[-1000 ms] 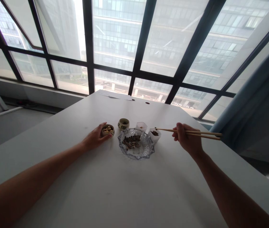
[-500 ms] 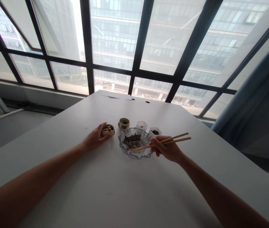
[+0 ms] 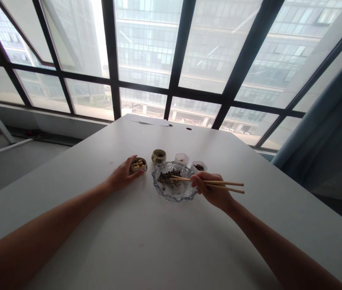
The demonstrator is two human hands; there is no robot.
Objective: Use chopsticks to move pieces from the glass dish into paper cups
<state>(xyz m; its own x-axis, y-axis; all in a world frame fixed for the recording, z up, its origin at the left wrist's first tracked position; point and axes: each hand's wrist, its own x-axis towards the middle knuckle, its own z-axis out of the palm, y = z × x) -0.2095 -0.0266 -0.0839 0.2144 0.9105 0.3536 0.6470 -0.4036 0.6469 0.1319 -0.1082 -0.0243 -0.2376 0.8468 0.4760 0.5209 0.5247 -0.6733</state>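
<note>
My left hand (image 3: 123,174) is wrapped round a small ceramic cup (image 3: 144,168) that holds peanuts (image 3: 138,163). In my right hand (image 3: 211,188) is a pair of wooden chopsticks (image 3: 225,184), their tips among dark striped seeds (image 3: 166,177), likely sunflower seeds. These lie in a clear, scallop-edged glass bowl (image 3: 177,198) in front of me. Whether anything is pinched between the tips is too small to tell.
Behind the bowl stand a second ceramic cup (image 3: 158,156) with dark lettering and a clear plastic cup (image 3: 182,158) with a little in it. Another plastic cup (image 3: 199,166) holds dark seeds. All rest on a white table (image 3: 147,241) before large windows.
The chopstick tips have moved up, from the bowl's near side into the seed pile, and their back ends have dropped. My left hand stays round the cup.
</note>
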